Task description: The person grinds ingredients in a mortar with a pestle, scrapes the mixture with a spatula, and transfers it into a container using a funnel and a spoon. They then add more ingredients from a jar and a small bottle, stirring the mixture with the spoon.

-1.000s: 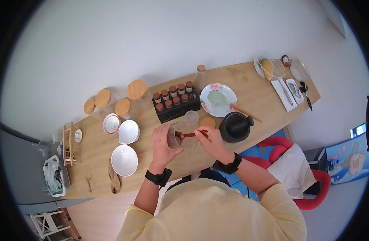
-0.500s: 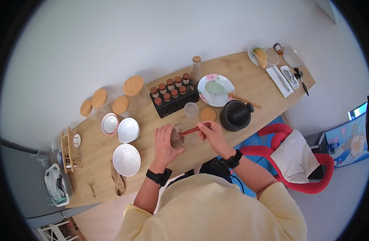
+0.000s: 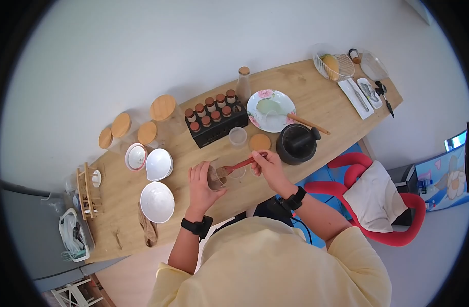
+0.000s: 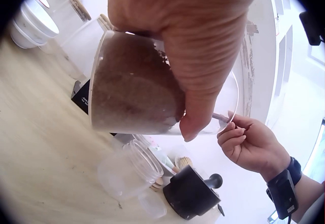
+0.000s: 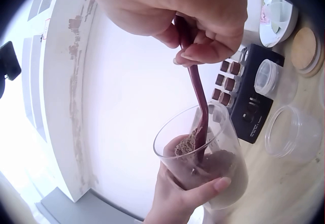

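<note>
My left hand (image 3: pixel 199 189) grips a clear glass jar (image 4: pixel 137 81) around its side and holds it tilted, mouth toward my right hand. Brown powder (image 5: pixel 223 168) lies along the inside of the jar. With thumb and fingers my right hand (image 3: pixel 269 169) pinches the handle of a dark red spoon (image 5: pixel 198 89). The spoon's bowl is inside the jar, with a heap of powder (image 5: pixel 187 143) on it. Close below the hands, an open clear plastic jar (image 5: pixel 294 135) stands on the table, and a second clear plastic container (image 3: pixel 238 136) sits behind it.
A black mortar with pestle (image 3: pixel 296 144) and a round wooden lid (image 3: pixel 260 143) stand right of the plastic jars. Behind are a spice rack (image 3: pixel 216 122) and a floral plate (image 3: pixel 271 111). White bowls (image 3: pixel 157 202) stand at left, near wood-lidded canisters (image 3: pixel 163 108).
The spoon drew back toward the jar's mouth, then tilted with powder showing on its bowl. Both hands stay close together over the table, and the head view has shifted a little.
</note>
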### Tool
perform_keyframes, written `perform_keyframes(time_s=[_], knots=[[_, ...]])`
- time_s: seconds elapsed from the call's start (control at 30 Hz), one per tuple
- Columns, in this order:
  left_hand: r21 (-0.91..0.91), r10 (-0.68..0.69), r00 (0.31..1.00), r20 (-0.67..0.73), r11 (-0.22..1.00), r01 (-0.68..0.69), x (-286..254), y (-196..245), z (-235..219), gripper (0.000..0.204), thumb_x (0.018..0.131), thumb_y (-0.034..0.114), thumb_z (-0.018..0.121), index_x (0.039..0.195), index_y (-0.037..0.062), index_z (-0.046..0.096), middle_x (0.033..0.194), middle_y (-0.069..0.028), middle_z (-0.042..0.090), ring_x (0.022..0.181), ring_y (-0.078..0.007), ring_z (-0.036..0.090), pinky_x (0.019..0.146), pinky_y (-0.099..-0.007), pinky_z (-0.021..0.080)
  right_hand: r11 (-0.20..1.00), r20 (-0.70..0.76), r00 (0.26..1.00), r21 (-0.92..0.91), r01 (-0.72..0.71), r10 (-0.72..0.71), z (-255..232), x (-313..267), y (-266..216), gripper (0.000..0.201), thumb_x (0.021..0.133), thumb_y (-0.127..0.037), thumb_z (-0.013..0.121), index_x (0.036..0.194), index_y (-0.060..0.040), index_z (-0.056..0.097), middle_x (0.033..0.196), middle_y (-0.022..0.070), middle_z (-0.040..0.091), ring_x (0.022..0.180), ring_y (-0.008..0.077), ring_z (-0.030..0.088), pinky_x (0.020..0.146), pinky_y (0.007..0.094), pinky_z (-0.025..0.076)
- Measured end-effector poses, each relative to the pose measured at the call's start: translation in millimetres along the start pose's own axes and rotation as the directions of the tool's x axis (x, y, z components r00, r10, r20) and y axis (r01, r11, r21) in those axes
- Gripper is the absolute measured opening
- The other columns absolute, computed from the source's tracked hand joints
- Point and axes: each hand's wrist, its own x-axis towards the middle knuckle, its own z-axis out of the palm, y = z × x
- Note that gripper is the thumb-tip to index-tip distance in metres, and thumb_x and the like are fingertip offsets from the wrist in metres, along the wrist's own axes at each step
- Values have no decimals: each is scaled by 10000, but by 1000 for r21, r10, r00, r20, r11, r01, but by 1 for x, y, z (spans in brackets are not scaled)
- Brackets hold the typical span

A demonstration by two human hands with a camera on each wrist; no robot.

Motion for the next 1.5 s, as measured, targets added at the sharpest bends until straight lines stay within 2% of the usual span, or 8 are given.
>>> perform_keyframes(time_s=[0.17,0.57,1.07,1.27,1.37,1.43,1.47,1.5], knots=[[54,-15,999,28,998,13,-3,-2,3,921,456,237,849,1244,72,401,1203,-131,477,1148,-314,434,1025,-531,251,998,-19,1000,-65,-8,7,-4,3,4,202,922,-191,535,928,0,602,650,16,558,526,80,504,482,207,396],[62,-84,995,62,995,81,-10,-22,17,902,464,257,847,1231,74,409,1195,-139,487,1141,-310,440,1016,-517,255,999,-83,996,20,-30,31,-26,11,16,199,907,-214,555,888,-22,605,633,9,550,511,72,495,472,204,393],[34,-127,991,41,992,125,-21,-43,16,881,461,229,850,1215,67,424,1182,-138,493,1115,-317,450,1002,-497,275,991,-182,983,-135,-10,-14,-55,14,16,191,914,-211,546,885,-32,606,640,6,551,527,67,488,486,201,392],[43,-127,991,48,991,125,-24,-40,9,882,465,227,846,1218,64,418,1183,-138,491,1123,-316,447,1001,-499,278,950,-177,977,-306,59,-118,-43,21,28,193,885,-185,585,874,6,610,621,15,568,493,61,500,455,210,404],[38,-73,997,-6,997,74,-22,-37,7,868,428,157,840,1187,35,438,1150,-166,500,1046,-365,445,930,-444,359,879,-135,967,-457,135,-218,-34,20,33,163,895,-163,572,855,-7,594,636,0,562,513,45,493,465,192,383],[35,-68,998,-4,997,68,-22,-37,5,872,428,158,839,1190,37,434,1146,-170,500,1049,-368,446,933,-448,356,771,-55,937,-586,250,-346,-26,19,33,178,861,-153,598,877,24,604,623,83,584,540,124,548,503,268,432],[34,-70,998,-6,997,70,-23,-37,5,872,428,158,839,1190,37,434,1146,-170,500,1049,-368,446,933,-448,356,770,-53,937,-586,251,-346,-22,16,30,178,861,-153,598,877,24,604,623,83,584,540,124,548,503,268,432],[37,-95,995,20,995,94,-24,-37,5,874,452,195,840,1206,51,422,1169,-155,493,1093,-341,442,967,-476,316,709,0,934,-652,271,-357,-18,11,26,175,858,-153,596,877,21,606,649,108,590,566,172,566,527,293,441]])
